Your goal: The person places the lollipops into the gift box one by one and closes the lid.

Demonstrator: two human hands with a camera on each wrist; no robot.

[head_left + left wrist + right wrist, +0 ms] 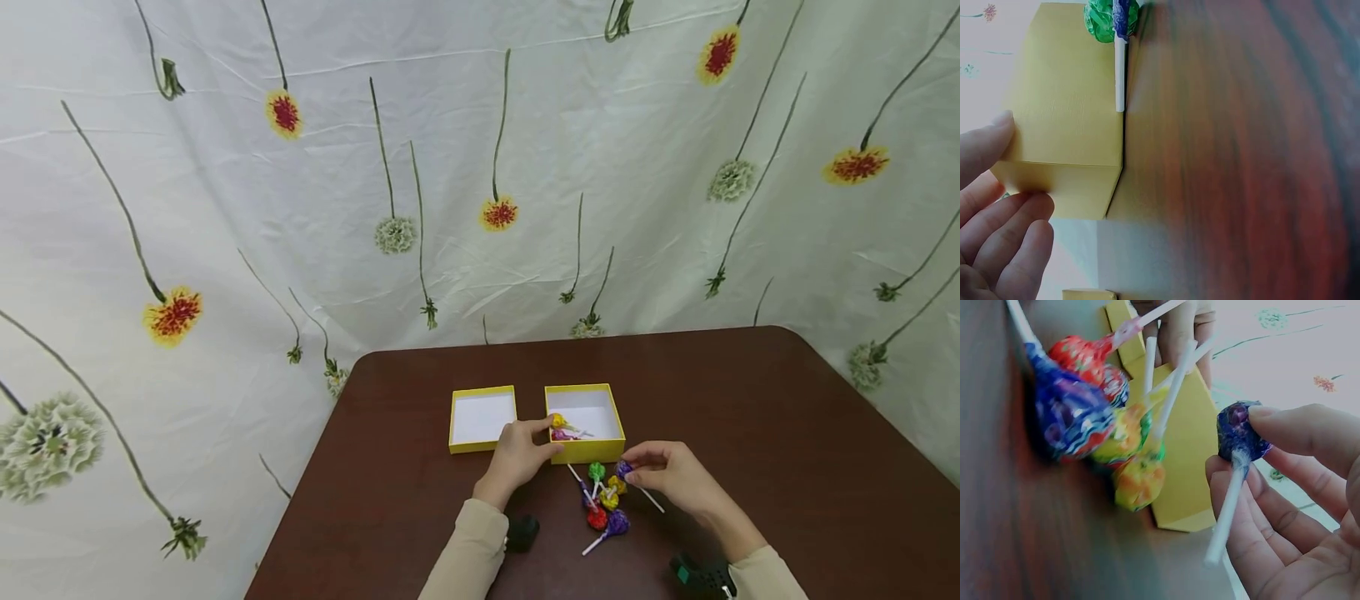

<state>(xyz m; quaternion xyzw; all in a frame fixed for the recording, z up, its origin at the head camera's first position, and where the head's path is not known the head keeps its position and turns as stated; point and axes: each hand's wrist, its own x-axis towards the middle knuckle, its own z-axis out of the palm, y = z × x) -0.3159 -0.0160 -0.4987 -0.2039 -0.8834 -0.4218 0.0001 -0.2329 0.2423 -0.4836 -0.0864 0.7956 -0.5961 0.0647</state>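
A purple lollipop is being pinched by its wrapped head between thumb and fingers of the right hand. It is being held just beside the front right corner of the yellow box; the box is lying ahead and to the left of that hand. The lollipop's long axis is running slantwise: head toward the box, white stick trailing back and right, away from it. Whether the stick tip is being rested on the table cannot be told.

The box is being gripped at its left front corner by the left hand, thumb on the front wall, fingers along the side. Hands are being kept apart, the box corner and lollipop between them. The box is being touched by the left hand only; the lollipop is nearer the right.

Inside, a yellow lollipop and a pink lollipop are lying by the left wall. A loose pile, including a red lollipop, is lying before the box, left of the right hand. The shallow lid is sitting left of the box.
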